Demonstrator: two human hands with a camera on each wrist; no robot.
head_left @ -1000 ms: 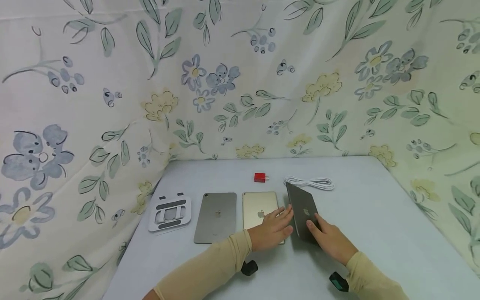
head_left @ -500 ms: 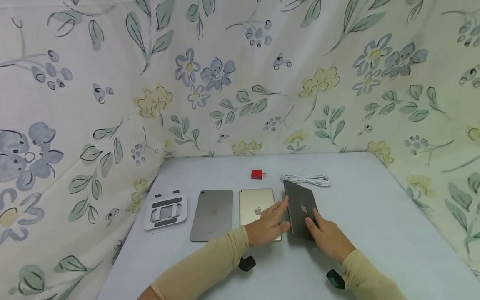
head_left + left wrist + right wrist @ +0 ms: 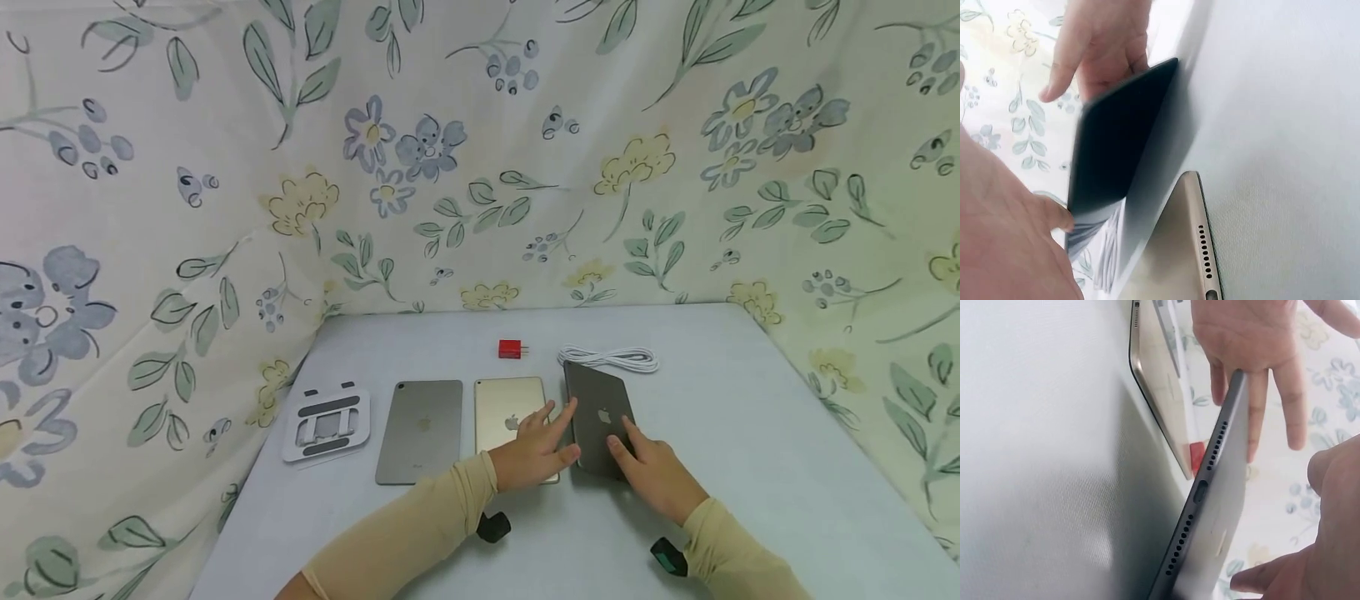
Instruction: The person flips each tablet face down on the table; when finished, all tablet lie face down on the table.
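Observation:
A dark grey tablet (image 3: 596, 392) tilts up from the table, left edge raised, its logo side facing up and right. My right hand (image 3: 663, 479) grips its lower right edge, thumb over the back and the other fingers partly hidden. Straight spread fingers of my left hand (image 3: 528, 454) are right at the raised left edge, above a gold tablet (image 3: 498, 404). The left wrist view shows the dark screen side (image 3: 1113, 150), with my left thumb at its edge. In the right wrist view, the speaker holes and port line the bottom edge (image 3: 1200, 490).
A grey tablet (image 3: 423, 433) lies left of the gold one, and a white folding stand (image 3: 327, 423) lies farther left. Behind the tablets are a red charger plug (image 3: 510, 349) and a coiled white cable (image 3: 618, 359). A floral curtain (image 3: 480, 167) hangs beyond the table.
The dark tablet has tipped slightly so more of its back shows. My left fingers have spread apart. The whole view has shifted a little.

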